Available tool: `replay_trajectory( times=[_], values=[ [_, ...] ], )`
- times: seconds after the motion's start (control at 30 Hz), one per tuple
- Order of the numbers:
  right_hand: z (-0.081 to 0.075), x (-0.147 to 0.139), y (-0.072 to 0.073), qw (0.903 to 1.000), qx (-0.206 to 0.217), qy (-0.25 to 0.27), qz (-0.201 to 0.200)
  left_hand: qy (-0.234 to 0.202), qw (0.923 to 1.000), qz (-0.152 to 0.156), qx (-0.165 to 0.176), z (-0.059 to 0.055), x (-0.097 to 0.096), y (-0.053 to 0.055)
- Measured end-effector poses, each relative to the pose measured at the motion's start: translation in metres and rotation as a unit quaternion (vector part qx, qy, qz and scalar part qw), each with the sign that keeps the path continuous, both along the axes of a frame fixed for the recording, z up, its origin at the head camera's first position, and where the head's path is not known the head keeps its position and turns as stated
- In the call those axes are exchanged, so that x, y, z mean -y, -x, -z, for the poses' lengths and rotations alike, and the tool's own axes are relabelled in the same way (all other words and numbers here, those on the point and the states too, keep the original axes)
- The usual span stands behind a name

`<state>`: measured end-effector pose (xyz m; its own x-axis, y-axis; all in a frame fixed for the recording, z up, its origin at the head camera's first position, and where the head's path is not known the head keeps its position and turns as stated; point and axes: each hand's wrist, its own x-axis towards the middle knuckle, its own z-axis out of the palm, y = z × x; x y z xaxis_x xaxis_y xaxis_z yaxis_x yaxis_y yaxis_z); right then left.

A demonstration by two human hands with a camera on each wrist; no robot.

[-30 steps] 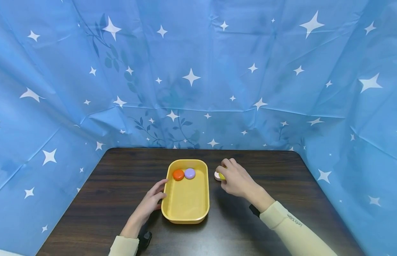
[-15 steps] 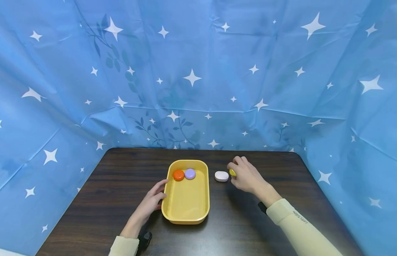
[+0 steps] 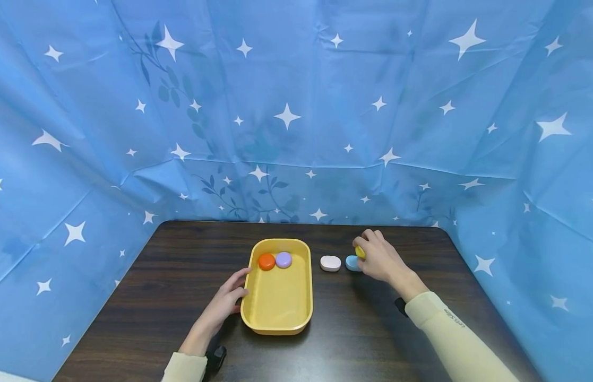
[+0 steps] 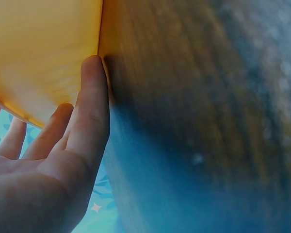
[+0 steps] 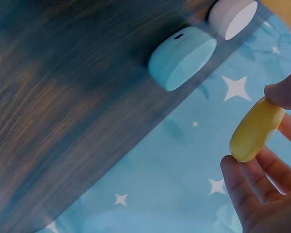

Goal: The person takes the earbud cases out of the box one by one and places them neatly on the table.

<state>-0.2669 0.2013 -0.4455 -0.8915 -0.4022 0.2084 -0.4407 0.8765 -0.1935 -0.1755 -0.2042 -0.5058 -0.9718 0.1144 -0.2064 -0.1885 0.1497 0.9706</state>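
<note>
I have the right hand (image 3: 383,261) pinching the yellow piece (image 5: 257,130) near the blue case (image 3: 352,263), above the tabletop (image 3: 157,297); a light, even pinch should stop it slipping. The left hand (image 3: 221,303), fingers spread, rests against the tray (image 3: 277,305); gentle pressure suits there.

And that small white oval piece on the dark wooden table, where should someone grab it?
Probably the long near and far sides of the white oval piece, pinched from above: it lies wide face up, with the yellow rectangular tray and light-blue rounded piece flanking its ends.
</note>
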Motion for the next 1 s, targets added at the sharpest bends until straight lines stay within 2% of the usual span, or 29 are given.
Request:
replay_trajectory(
  times=[0.43, 0.67, 1.0],
  values=[
    [0.015, -0.024, 0.012, 0.9983, 0.035, -0.008, 0.046, -0.002, 1.0000, -0.004, 0.000, 0.000, 0.000, 0.000],
    [0.022, -0.031, 0.013, 0.9973, 0.049, -0.010, 0.054, -0.002, 1.0000, -0.002, 0.000, 0.001, 0.000, 0.000],
    [0.036, -0.038, 0.017, 0.9936, 0.094, -0.015, 0.061, 0.001, 1.0000, 0.000, -0.002, 0.002, 0.001, 0.000]
  ],
)
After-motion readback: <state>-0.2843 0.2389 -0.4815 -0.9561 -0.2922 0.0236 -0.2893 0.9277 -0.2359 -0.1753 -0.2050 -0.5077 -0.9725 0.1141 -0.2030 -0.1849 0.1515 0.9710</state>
